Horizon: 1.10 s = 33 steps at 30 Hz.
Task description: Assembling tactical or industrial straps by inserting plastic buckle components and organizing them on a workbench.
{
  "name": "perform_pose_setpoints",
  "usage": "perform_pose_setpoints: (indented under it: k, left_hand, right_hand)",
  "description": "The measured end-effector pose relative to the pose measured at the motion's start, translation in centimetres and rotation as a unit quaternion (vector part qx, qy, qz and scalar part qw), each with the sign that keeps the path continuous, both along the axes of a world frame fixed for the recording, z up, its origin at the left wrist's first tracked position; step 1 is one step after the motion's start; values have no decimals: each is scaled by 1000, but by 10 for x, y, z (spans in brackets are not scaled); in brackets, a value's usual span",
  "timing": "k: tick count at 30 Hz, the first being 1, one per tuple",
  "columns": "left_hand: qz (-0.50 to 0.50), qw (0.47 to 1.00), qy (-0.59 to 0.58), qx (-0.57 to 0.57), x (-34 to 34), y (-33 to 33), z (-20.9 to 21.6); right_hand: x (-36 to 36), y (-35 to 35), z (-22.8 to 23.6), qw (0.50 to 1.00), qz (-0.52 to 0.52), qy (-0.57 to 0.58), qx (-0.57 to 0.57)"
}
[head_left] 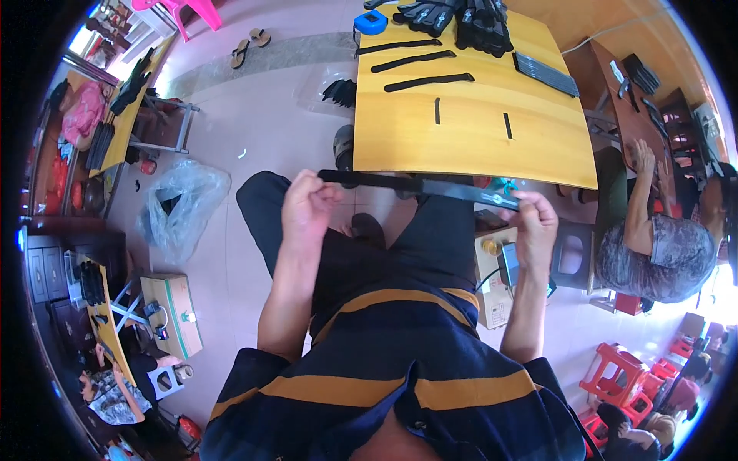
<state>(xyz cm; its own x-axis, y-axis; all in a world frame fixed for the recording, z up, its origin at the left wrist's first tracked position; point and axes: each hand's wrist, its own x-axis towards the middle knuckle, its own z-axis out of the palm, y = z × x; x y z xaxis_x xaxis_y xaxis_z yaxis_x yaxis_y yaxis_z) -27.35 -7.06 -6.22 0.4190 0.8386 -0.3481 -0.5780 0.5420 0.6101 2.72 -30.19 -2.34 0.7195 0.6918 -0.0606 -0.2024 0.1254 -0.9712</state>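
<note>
The strap (419, 187), a long flat black strip, is held up in the air just short of the near edge of the yellow table (469, 146). Its long axis runs left to right, almost parallel to that edge, dipping slightly toward the right.

The left hand (307, 206) is at the strap's left end, curled into a near fist. Its fingers are closed tight, and the strap end comes out at the top of the fist, so the hand holds it from below. The strap runs away from this hand to the right.

In the middle, the strap spans free, touching neither the table nor the dark trousers below it.

The right hand (536, 223) is at the other end, fingers narrowly pinched on the strap near a small pale fitting (500, 200). Thumb and fingertips press from the near side and below. Both hands grip at once, one at each end, so neither is nearer; the strap is taut between them.

On the table beyond the strap lie three more long black strips (429, 81), two short black pieces (507, 125), and a heap of black straps (461, 19) at the far edge. Right of the table, another person (653, 253) sits at a second bench.
</note>
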Motion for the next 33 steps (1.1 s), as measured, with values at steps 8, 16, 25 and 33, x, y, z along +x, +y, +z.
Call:
perform_pose_setpoints:
  k: [8,16,25,33]
  left_hand:
    - [18,998,-15,55,2,24,61]
    - [151,952,110,244,-77,77,129]
    - [-150,860,193,448,133,61,167]
    - [-269,851,74,445,352,28,155]
  right_hand:
    - [42,-47,-17,995,-17,69,70]
    - [84,-123,-32,996,-47,59,37]
    - [-13,-21,-59,978,173,118,9]
    - [-29,-19,-62,962,223,155,-31]
